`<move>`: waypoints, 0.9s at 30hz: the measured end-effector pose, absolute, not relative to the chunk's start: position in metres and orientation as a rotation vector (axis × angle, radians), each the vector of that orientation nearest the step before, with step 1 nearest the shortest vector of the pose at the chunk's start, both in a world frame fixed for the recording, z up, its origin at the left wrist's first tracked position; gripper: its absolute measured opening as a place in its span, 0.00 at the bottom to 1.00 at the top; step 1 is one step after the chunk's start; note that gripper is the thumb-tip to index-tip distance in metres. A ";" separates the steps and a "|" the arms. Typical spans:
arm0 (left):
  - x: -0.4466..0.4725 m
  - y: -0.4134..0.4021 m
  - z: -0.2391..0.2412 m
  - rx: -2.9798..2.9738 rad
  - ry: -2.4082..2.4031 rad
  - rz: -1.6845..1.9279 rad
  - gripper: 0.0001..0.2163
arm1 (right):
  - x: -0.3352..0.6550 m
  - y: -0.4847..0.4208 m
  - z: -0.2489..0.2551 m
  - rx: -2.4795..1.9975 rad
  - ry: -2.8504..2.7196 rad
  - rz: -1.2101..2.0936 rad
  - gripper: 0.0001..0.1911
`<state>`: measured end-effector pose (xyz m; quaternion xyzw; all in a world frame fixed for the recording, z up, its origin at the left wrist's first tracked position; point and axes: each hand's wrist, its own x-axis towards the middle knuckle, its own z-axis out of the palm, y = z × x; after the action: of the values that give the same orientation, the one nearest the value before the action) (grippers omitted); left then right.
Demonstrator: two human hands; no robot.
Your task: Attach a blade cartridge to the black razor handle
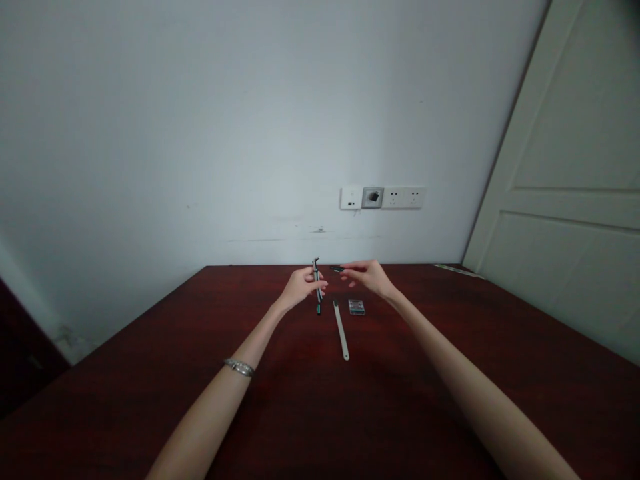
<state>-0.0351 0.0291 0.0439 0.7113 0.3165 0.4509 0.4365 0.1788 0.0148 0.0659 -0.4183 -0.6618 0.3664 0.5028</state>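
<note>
My left hand (302,287) is closed around a slim, pale, upright tool (318,288) with dark edges, a small bent tip on top and a dark green lower end; its exact kind is unclear. Just to the right, my right hand (367,275) pinches a small dark flat piece (337,269) between thumb and fingers. A narrow gap separates that piece from the tool. Below the hands, a long off-white handle (342,331) with a dark far end and a hole at the near end lies on the table. Beside it sits a small clear case (357,307) with something greenish inside.
The dark red wooden table (280,427) runs up to a white wall. On the wall is a row of sockets (400,197), one with a black plug. A white panelled door (570,200) stands at the right, with a thin pale strip (457,270) near its foot.
</note>
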 end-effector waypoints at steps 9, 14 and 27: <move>-0.029 0.021 0.032 1.951 0.868 1.317 0.16 | 0.169 0.024 0.070 -0.889 -1.536 0.943 0.18; -0.019 0.011 0.016 2.020 0.963 1.414 0.15 | 0.171 0.015 0.072 -0.898 -1.548 0.955 0.20; -0.009 -0.009 0.015 2.217 1.020 1.451 0.15 | 0.170 0.003 0.078 -0.886 -1.674 0.958 0.21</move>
<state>-0.0088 -0.0091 0.0151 0.7720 0.3550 0.5052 0.1505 0.1701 0.0033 0.0776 -0.3643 -0.6886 0.3940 0.4877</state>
